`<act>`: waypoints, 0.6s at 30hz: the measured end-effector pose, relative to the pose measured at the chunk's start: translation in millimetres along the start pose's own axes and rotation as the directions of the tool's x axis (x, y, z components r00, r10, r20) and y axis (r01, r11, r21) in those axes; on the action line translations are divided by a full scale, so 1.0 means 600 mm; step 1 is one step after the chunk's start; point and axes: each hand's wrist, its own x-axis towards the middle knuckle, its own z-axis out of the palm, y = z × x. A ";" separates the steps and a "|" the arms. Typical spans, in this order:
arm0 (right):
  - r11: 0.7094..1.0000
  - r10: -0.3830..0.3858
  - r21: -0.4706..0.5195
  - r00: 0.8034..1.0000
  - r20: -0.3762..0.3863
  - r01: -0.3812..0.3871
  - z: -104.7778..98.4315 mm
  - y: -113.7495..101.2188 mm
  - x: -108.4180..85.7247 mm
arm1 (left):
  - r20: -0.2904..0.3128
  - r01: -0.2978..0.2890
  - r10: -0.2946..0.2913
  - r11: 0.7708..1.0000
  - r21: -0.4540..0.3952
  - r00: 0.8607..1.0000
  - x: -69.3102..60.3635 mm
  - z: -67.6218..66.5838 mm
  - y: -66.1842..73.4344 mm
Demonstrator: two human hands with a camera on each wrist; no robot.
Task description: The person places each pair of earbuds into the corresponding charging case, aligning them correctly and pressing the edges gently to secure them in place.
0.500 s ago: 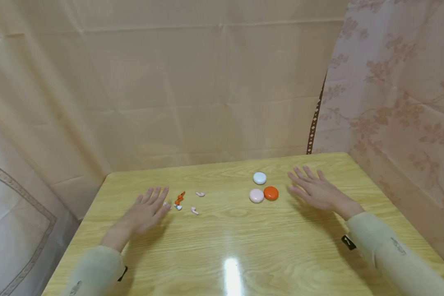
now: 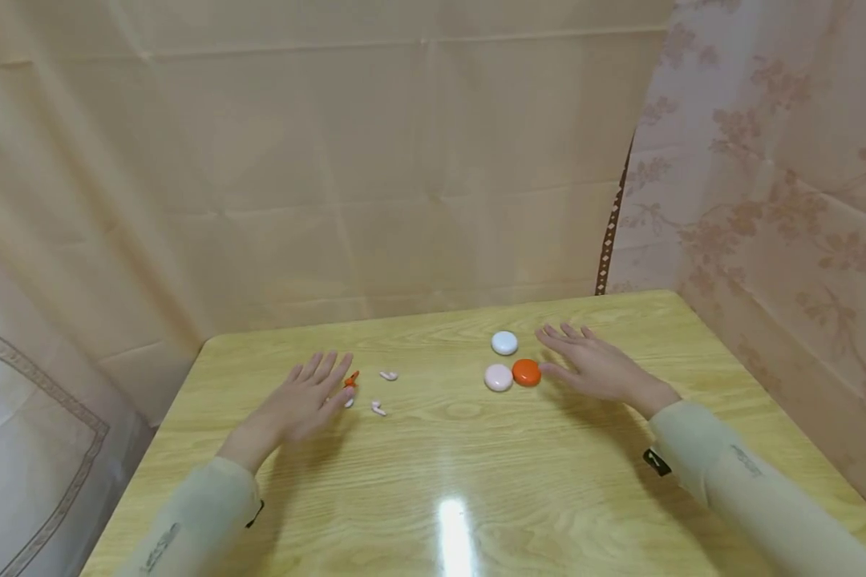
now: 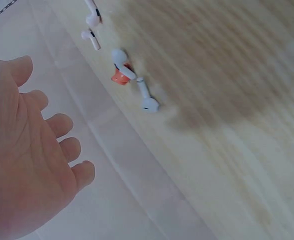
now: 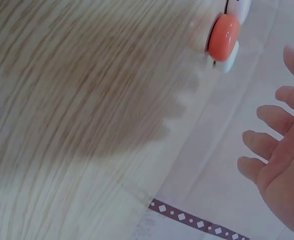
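Observation:
In the head view the left hand (image 2: 299, 409), fingers spread and holding nothing, hovers over the left group of earbuds, partly hiding them. Orange earbuds (image 2: 351, 381) show beside its fingertips, and pink ones (image 2: 389, 375) lie to their right. The left wrist view shows white earbuds (image 3: 150, 104), one of them lying against an orange piece (image 3: 121, 76). Palm down, the right hand (image 2: 599, 367) hovers empty just right of three round cases: orange (image 2: 527, 373), pink (image 2: 499, 377) and white (image 2: 504, 343). Orange and pink sit side by side, white behind them.
A wood-grained table (image 2: 418, 457) carries everything. Beige cloth (image 2: 404, 176) hangs behind its back edge, and a flowered curtain (image 2: 779, 208) stands along the right side. Pale cloth (image 2: 29, 417) hangs at the left.
Both hands have moved inward: the left to the right, over more of the earbuds, and the right to the left, closer to the cases. The earbuds and cases lie as before.

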 end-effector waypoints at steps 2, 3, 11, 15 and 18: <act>0.999 -0.001 0.038 1.000 -0.015 0.002 0.005 -0.002 0.001 | 0.015 -0.011 0.011 1.000 0.015 1.000 0.010 -0.004 0.005; 0.998 0.004 0.066 1.000 -0.019 -0.003 0.006 -0.004 0.001 | 0.020 -0.017 0.017 1.000 0.015 1.000 0.014 -0.005 0.008; 0.970 0.002 0.244 0.997 -0.080 0.018 0.014 -0.028 0.014 | 0.031 -0.074 0.073 0.997 0.021 0.997 0.039 -0.002 0.032; 0.948 0.010 0.318 0.998 -0.058 0.009 0.017 -0.037 0.022 | 0.054 -0.092 0.090 0.995 0.027 0.994 0.058 0.003 0.042; 0.935 0.035 0.354 0.999 -0.039 -0.019 0.020 -0.040 0.025 | 0.069 -0.119 0.117 0.993 0.023 0.991 0.078 0.004 0.051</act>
